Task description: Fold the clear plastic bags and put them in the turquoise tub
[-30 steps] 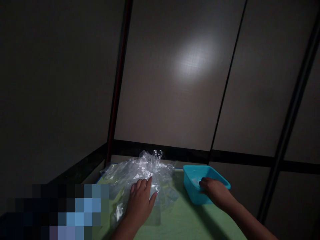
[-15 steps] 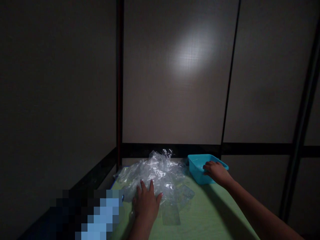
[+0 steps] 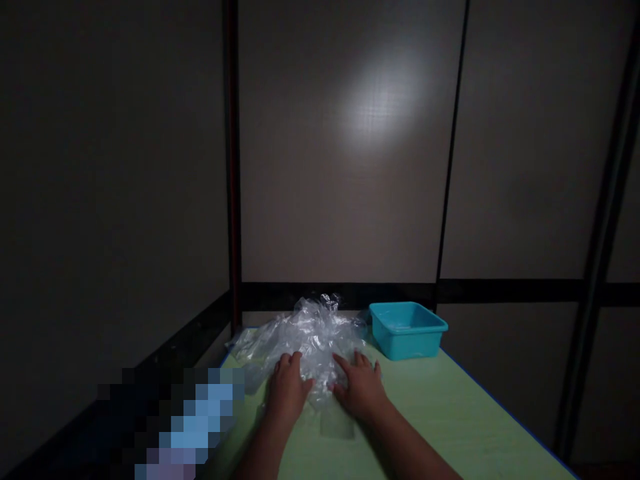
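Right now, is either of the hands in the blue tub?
No, the left hand and right hand are both at the clear plastic, with the blue tub off to their right.

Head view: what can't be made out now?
All in the head view:
Blue basin: floor mostly hidden by near wall.
Left hand, right hand: palms hidden behind their backs.
Forearms: cut by bottom edge.
Clear plastic: pieces uncountable, folds overlapping.
Lower left: covered by pixel blocks.
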Tool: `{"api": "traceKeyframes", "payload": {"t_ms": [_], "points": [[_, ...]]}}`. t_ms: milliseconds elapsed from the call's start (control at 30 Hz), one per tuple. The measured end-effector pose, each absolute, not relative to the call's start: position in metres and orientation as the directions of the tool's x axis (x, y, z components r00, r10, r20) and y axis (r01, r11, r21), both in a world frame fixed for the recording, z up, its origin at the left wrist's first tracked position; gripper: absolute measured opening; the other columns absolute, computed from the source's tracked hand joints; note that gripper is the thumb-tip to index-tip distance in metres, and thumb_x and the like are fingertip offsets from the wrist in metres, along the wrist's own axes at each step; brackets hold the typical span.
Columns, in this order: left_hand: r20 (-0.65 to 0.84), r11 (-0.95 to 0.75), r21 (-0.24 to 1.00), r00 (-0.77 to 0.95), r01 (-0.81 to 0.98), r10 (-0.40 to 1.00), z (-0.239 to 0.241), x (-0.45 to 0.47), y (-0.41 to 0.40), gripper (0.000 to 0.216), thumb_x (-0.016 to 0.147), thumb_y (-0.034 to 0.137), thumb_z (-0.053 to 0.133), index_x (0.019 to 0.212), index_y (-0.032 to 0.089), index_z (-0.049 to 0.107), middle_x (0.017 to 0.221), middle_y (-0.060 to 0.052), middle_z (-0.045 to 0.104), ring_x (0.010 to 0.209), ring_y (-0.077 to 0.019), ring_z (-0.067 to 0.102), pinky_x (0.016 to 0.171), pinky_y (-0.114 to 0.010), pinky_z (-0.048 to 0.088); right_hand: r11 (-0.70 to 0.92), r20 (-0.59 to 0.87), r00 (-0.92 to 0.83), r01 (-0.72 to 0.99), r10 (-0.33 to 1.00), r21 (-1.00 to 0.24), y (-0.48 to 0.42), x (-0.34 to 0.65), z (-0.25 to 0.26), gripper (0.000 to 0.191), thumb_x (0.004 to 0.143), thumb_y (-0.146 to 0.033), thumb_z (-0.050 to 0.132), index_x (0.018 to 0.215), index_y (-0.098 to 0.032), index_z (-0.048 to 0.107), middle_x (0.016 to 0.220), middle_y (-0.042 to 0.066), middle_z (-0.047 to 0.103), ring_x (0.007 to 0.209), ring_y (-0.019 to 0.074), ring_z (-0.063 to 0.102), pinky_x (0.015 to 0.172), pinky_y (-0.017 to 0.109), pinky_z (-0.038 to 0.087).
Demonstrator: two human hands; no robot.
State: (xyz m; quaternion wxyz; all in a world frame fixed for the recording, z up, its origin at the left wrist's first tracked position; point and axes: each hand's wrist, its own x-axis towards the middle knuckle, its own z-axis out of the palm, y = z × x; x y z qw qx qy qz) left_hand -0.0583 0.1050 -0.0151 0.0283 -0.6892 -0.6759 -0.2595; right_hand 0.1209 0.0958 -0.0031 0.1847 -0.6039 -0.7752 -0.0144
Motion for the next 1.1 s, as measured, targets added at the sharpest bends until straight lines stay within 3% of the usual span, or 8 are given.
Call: {"api": "traceKeyframes", "payload": {"t_ms": [133, 367, 533, 633, 700, 867, 967, 1100], "points": [[0.456, -0.124, 0.326, -0.041, 0.937, 0.889, -0.016, -0.056, 0.103, 0.044, 0.076, 0.028, 0.065, 0.118, 0.019, 0.055, 0.113, -0.007, 0.053, 0.108, -0.0224, 0.049, 0.089, -0.027, 0.036, 0.31, 0.266, -0.225, 0.887, 0.937, -0.343, 0.104, 0.14, -0.016, 0.04, 0.085, -0.032, 0.048, 0.124, -0.023, 0.055, 0.135, 0.014, 0.049, 0.129, 0.0304, 0.036, 0.101, 0.059, 0.018], [0.576, -0.208, 0.388, -0.06, 0.898, 0.815, -0.015, -0.054, 0.097, 0.044, 0.075, 0.029, 0.066, 0.117, 0.02, 0.056, 0.123, -0.011, 0.049, 0.118, -0.0306, 0.038, 0.098, -0.044, 0.028, 0.372, 0.43, -0.093, 0.682, 0.898, -0.63, 0.117, 0.149, -0.016, 0.04, 0.084, -0.023, 0.046, 0.123, -0.02, 0.056, 0.138, 0.012, 0.046, 0.129, 0.0286, 0.038, 0.106, 0.059, 0.01], [0.66, -0.347, 0.479, -0.07, 0.807, 0.748, -0.008, -0.056, 0.096, 0.041, 0.08, 0.033, 0.059, 0.118, 0.018, 0.054, 0.128, -0.014, 0.044, 0.124, -0.0349, 0.03, 0.103, -0.054, 0.019, 0.492, 0.563, 0.104, 0.374, 0.82, -0.786, 0.127, 0.173, 0.001, 0.05, 0.083, -0.042, 0.051, 0.126, -0.017, 0.055, 0.141, 0.012, 0.042, 0.132, 0.0264, 0.033, 0.11, 0.046, 0.019], [0.694, -0.491, 0.544, -0.037, 0.681, 0.719, -0.002, -0.054, 0.093, 0.041, 0.081, 0.037, 0.057, 0.117, 0.018, 0.054, 0.128, -0.013, 0.045, 0.126, -0.0324, 0.032, 0.106, -0.049, 0.019, 0.571, 0.589, 0.197, 0.147, 0.783, -0.808, 0.119, 0.183, 0.017, 0.057, 0.081, -0.051, 0.054, 0.129, -0.02, 0.052, 0.146, 0.009, 0.035, 0.136, 0.0242, 0.025, 0.112, 0.044, 0.016], [0.7, -0.575, 0.596, -0.011, 0.56, 0.714, 0.0, -0.051, 0.09, 0.04, 0.082, 0.04, 0.054, 0.116, 0.019, 0.054, 0.126, -0.011, 0.049, 0.122, -0.0288, 0.039, 0.105, -0.044, 0.026, 0.582, 0.571, 0.169, -0.025, 0.804, -0.813, 0.109, 0.18, 0.026, 0.052, 0.081, -0.053, 0.055, 0.124, -0.023, 0.056, 0.143, 0.007, 0.039, 0.131, 0.0251, 0.034, 0.109, 0.045, 0.023], [0.604, -0.579, 0.786, -0.071, 0.215, 0.794, -0.005, -0.047, 0.092, 0.045, 0.089, 0.054, 0.039, 0.118, 0.021, 0.05, 0.123, -0.011, 0.053, 0.106, -0.0263, 0.055, 0.096, -0.042, 0.039, 0.379, 0.453, -0.113, -0.392, 0.885, -0.838, 0.083, 0.157, 0.036, 0.043, 0.082, -0.055, 0.056, 0.095, -0.017, 0.071, 0.113, 0.014, 0.065, 0.086, 0.0249, 0.067, 0.084, 0.046, 0.048], [0.487, -0.488, 0.873, -0.089, 0.005, 0.869, -0.006, -0.049, 0.096, 0.057, 0.088, 0.064, 0.031, 0.118, 0.019, 0.048, 0.124, -0.015, 0.053, 0.104, -0.0286, 0.058, 0.09, -0.045, 0.043, 0.244, 0.403, -0.214, -0.523, 0.89, -0.817, 0.077, 0.156, 0.039, 0.042, 0.077, -0.056, 0.061, 0.073, -0.016, 0.072, 0.088, 0.01, 0.069, 0.071, 0.0195, 0.066, 0.074, 0.037, 0.051], [0.398, -0.39, 0.895, -0.009, -0.218, 0.917, 0.001, -0.05, 0.094, 0.068, 0.082, 0.074, 0.031, 0.109, 0.017, 0.056, 0.121, -0.015, 0.057, 0.114, -0.0302, 0.053, 0.097, -0.044, 0.039, 0.139, 0.38, -0.248, -0.647, 0.891, -0.75, 0.08, 0.166, 0.043, 0.042, 0.074, -0.053, 0.064, 0.051, -0.018, 0.061, 0.062, -0.002, 0.059, 0.055, 0.01, 0.056, 0.068, 0.029, 0.051]]}}
